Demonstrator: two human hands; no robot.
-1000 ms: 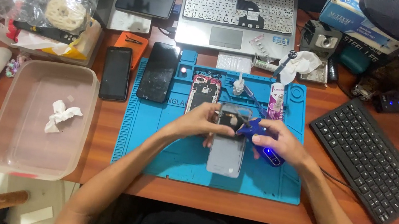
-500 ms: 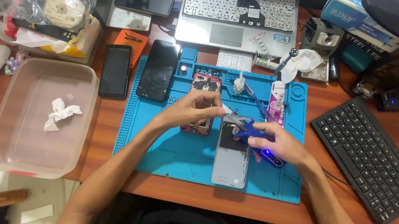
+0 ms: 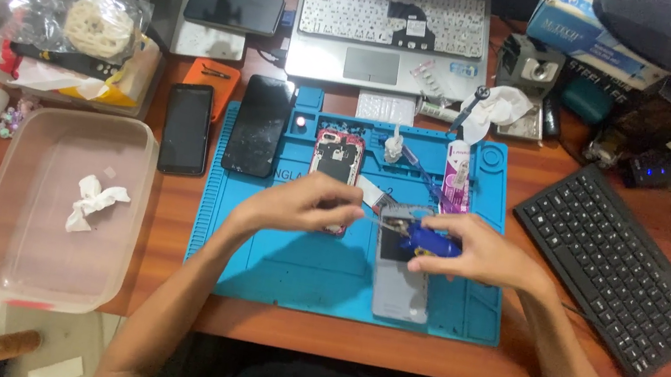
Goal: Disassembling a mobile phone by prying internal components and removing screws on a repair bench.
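Two hands are set over a grey phone [image 3: 403, 271] on the blue mat [image 3: 295, 272]: the right hand [image 3: 474, 251] is closed around a blue tool [image 3: 425, 244]; the left hand [image 3: 306, 206] pinches something too small to tell.

Blue-white cardboard box [image 3: 578, 25] top right; two dark phone screens [image 3: 257, 125] centre-left.

phone [image 3: 402, 266] on mat [image 3: 288, 262] | keyboard [image 3: 610, 268] right | tub [image 3: 54, 207] left
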